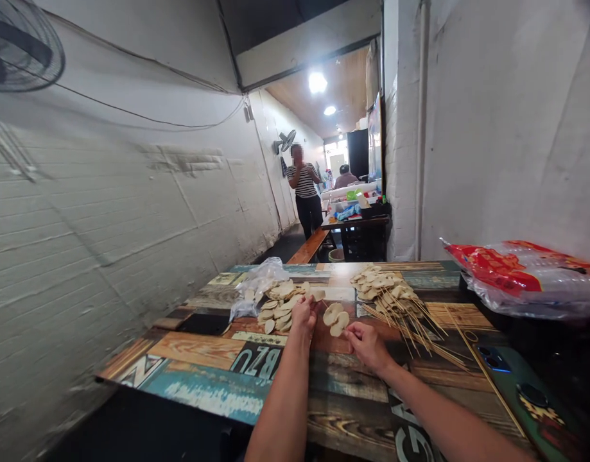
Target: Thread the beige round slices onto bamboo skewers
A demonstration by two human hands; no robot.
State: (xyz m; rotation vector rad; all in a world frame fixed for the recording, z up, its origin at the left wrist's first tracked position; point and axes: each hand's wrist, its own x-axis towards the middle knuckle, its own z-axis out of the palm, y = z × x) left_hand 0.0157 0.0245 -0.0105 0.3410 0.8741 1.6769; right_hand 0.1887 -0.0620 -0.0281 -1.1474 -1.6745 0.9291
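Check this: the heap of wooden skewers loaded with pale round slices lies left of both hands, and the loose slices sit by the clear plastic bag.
Wrong side. In the head view, the heap of loaded wooden skewers lies right of the left hand and right hand. The loose pale round slices do sit by the clear plastic bag.

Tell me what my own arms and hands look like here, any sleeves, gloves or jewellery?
The left forearm and right forearm are bare to the picture's bottom edge; no sleeve shows. The left hand and right hand wear no gloves. No watch or bracelet shows at either wrist; any ring would be too small to tell.
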